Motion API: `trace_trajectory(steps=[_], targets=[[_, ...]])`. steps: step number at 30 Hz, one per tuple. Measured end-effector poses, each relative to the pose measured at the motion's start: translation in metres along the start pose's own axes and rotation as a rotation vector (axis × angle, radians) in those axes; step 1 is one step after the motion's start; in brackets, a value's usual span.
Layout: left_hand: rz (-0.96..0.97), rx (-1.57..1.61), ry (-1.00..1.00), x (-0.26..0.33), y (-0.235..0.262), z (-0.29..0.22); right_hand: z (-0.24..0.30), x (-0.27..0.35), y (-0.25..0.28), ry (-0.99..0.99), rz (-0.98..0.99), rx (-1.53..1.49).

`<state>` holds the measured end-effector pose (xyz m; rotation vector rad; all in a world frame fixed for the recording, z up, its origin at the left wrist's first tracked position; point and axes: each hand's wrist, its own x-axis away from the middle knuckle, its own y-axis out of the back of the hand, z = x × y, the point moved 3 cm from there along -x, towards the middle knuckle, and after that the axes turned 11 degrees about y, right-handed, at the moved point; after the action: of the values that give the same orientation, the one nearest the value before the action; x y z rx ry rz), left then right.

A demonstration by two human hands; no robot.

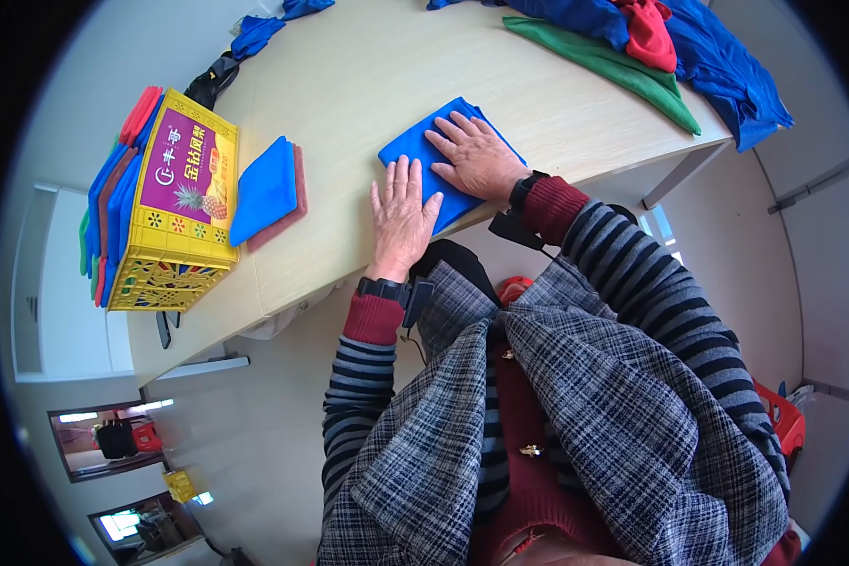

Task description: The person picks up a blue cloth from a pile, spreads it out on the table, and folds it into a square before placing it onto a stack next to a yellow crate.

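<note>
A folded blue cloth lies flat near the front edge of the table. Both my palms press on it. My left hand rests on its near left part, fingers stretched forward and slightly apart. Across its right side lies my right hand, with the fingers spread. Neither hand grips anything. To the left, a small stack holds a folded blue cloth on top of a folded brown cloth.
A yellow plastic crate filled with folded cloths in several colours stands at the table's left end. Green cloth, red cloth and blue cloth are heaped at the far right. A dark item lies behind the crate.
</note>
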<state>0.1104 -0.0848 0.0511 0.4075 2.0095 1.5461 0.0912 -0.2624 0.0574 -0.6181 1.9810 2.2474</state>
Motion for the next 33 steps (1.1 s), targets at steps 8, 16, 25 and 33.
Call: trace_trajectory(steps=[8,16,25,33], targets=[[-0.087,-0.039,-0.091,0.017,0.005,-0.013,-0.01,0.002,0.007,0.156,0.014,0.0],[-0.029,0.06,-0.23,0.034,0.014,-0.021,-0.015,0.008,0.025,0.241,0.062,-0.155],[-0.089,-0.097,-0.155,0.033,0.016,-0.068,-0.01,0.029,0.033,0.044,-0.124,-0.173],[-0.114,0.118,-0.259,0.028,0.027,-0.079,-0.023,0.01,0.033,0.088,-0.006,-0.296]])
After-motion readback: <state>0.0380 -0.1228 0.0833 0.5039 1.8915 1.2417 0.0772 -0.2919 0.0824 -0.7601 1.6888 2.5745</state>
